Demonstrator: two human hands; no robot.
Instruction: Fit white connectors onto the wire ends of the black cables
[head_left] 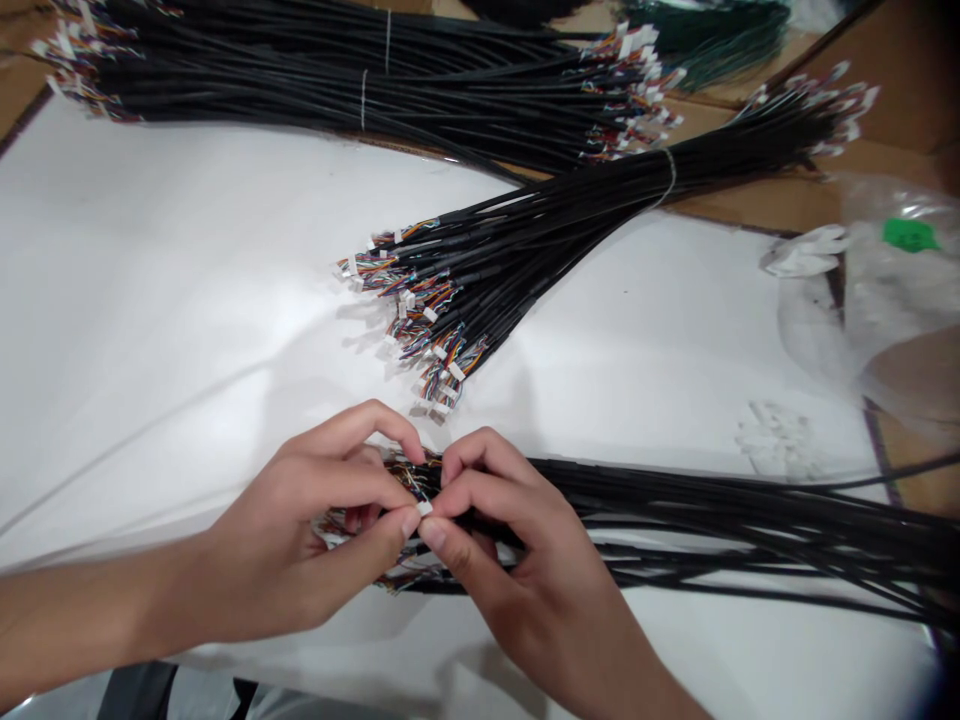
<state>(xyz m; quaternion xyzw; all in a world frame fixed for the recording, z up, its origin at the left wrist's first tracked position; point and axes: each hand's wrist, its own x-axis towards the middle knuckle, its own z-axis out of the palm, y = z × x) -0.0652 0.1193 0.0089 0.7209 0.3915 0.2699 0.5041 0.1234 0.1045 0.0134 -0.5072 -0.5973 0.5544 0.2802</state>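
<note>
Between my two hands is a small white connector (424,508) with thin coloured wires running up from it. My left hand (330,510) pinches its left side with thumb and forefinger. From the right, the thumb and forefinger of my right hand (510,530) close on the same connector. Beneath both hands lies a loose set of black cables (675,500), stretching off to the right. Their coloured wire ends (401,582) are partly hidden behind my fingers.
A tied cable bundle (570,210) lies slantwise ahead of my hands, connector ends toward me. Larger bundles (300,70) lie along the back edge. On the right of the white tabletop (150,300) are a pile of small white connectors (776,440) and clear plastic bags (892,290).
</note>
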